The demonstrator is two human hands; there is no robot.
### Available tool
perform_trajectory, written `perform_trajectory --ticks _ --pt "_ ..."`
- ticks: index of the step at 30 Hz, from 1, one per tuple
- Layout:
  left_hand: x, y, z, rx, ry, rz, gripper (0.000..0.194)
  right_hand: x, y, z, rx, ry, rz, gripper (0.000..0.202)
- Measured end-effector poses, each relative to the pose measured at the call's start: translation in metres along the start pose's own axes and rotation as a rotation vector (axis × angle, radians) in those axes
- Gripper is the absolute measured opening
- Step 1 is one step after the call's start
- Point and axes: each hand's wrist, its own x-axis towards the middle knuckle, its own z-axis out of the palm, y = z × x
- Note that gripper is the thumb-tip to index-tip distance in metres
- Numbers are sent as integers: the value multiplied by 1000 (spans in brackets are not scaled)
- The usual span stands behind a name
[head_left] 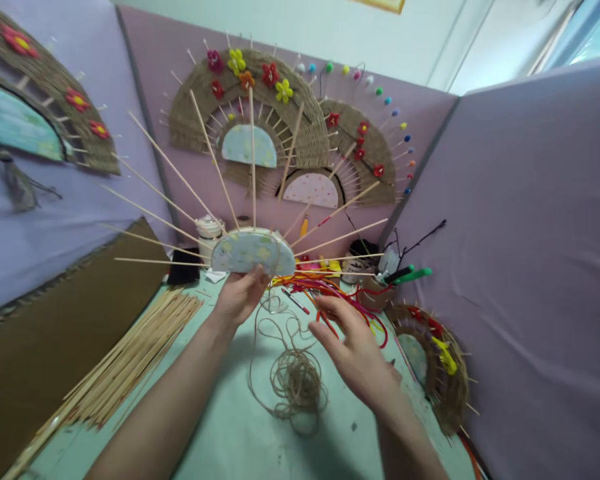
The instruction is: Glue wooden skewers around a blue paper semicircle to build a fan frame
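My left hand (243, 295) grips the lower edge of a half-round piece (240, 252) covered in pale blue patterned fabric, thumb in front. Long thin wooden sticks (207, 143) fan out from its curved rim. A strand of twine crosses the front of the piece near its right end and runs down to a loose tangle of twine (300, 383) on the table. To the right, lower than the piece, my right hand (353, 343) hovers with thumb and fingers apart; nothing shows between them. Its far fingers are partly hidden.
A bundle of wooden sticks (135, 353) lies at left beside a brown board (65, 333). Red and orange pipe cleaners (330, 287) and a pen (296, 301) lie behind my hands. Finished woven fans (250, 100) hang on the back panel; another woven fan (443, 373) leans at right.
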Motion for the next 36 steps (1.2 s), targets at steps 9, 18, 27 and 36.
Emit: perform_trajectory --ticks 9,18,27,36 --pt "5 -2 -13 340 40 159 59 50 7 86 911 -78 167 27" --pt "11 -13 -25 456 60 116 64 61 27 30 560 424 2 21" --pt "6 -22 -19 426 4 33 63 66 48 16 79 559 -209 11" --pt "2 -17 -12 406 60 62 61 61 43 25 -107 464 -317 14"
